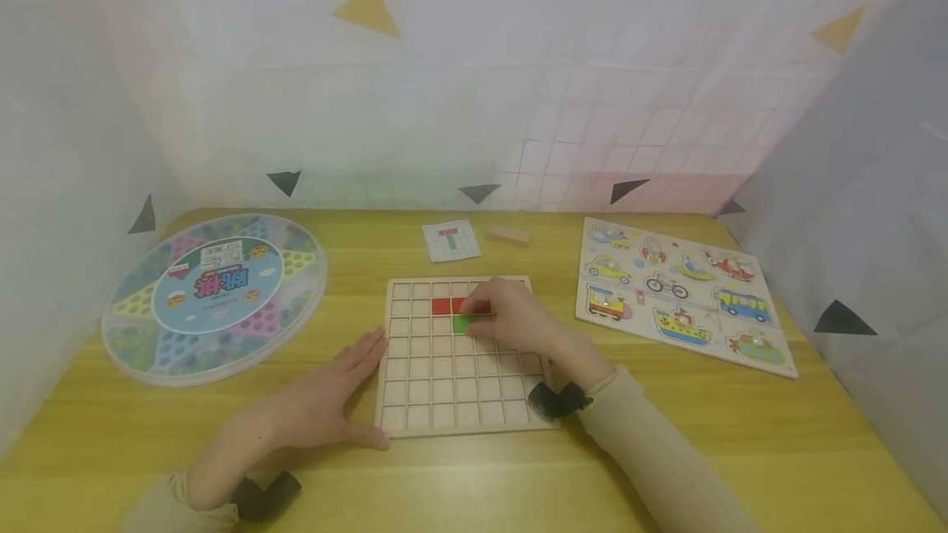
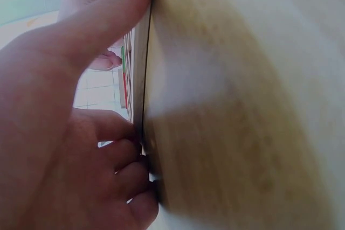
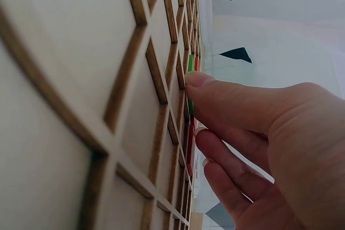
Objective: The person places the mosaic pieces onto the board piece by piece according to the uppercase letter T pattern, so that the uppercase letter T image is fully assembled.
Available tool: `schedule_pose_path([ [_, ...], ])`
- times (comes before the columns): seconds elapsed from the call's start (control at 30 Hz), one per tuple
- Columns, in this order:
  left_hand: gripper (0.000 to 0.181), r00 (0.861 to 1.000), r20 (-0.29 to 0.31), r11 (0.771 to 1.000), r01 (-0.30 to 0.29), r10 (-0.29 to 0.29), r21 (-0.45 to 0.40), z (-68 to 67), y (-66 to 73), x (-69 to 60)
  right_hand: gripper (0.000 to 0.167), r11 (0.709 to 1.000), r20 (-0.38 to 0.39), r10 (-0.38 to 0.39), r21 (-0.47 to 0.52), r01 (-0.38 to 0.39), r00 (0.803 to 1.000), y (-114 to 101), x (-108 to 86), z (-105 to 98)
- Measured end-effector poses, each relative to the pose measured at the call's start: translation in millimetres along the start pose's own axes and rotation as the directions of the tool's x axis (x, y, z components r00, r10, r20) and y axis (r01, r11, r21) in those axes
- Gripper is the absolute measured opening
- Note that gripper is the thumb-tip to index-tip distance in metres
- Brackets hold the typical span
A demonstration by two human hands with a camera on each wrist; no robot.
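A wooden grid board (image 1: 420, 367) lies on the table in front of me. Red square tiles (image 1: 441, 306) form a row in its upper part, partly covered by my right hand (image 1: 511, 317). Just below that row is a green square tile (image 1: 462, 323), pinched by the right thumb and fingers at the grid; in the right wrist view the thumb covers the middle of the green (image 3: 190, 106). My left hand (image 1: 318, 401) lies along the board's left side, fingers extended against the edge and thumb at the near left corner. In the left wrist view, this hand (image 2: 70, 111) touches the board's rim.
A paper card (image 1: 452, 252) with a red and green T pattern lies behind the board, beside a small wooden block (image 1: 508, 234). At left is a round Chinese checkers box (image 1: 215, 298); at right, a vehicle picture puzzle (image 1: 681, 294). Cloth walls (image 1: 444, 122) enclose the table (image 1: 474, 484).
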State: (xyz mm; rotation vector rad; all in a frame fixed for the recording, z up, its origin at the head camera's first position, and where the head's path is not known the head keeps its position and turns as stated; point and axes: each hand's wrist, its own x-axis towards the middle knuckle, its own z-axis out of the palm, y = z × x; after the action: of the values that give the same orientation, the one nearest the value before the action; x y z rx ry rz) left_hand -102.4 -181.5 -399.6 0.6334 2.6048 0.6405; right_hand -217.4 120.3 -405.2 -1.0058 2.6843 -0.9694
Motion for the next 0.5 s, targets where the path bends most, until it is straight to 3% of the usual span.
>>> schedule_pose_path([
  [0.2,0.123,1.000,-0.003,1.000,0.003,-0.003,-0.001,-1.9,0.0,-0.7,0.017,1.000,-0.004,-0.008,-0.004,0.008,1.000,-1,2.1,0],
  [0.3,0.123,1.000,-0.004,1.000,0.003,-0.003,-0.009,-2.6,0.7,-1.3,0.018,0.999,-0.013,-0.015,0.041,0.015,1.000,-2,0.8,-4],
  [0.5,0.122,1.000,-0.002,1.000,-0.004,0.004,-0.018,-3.1,1.5,-1.7,0.025,0.990,-0.061,0.055,0.135,-0.047,0.997,-3,-10.2,-30],
])
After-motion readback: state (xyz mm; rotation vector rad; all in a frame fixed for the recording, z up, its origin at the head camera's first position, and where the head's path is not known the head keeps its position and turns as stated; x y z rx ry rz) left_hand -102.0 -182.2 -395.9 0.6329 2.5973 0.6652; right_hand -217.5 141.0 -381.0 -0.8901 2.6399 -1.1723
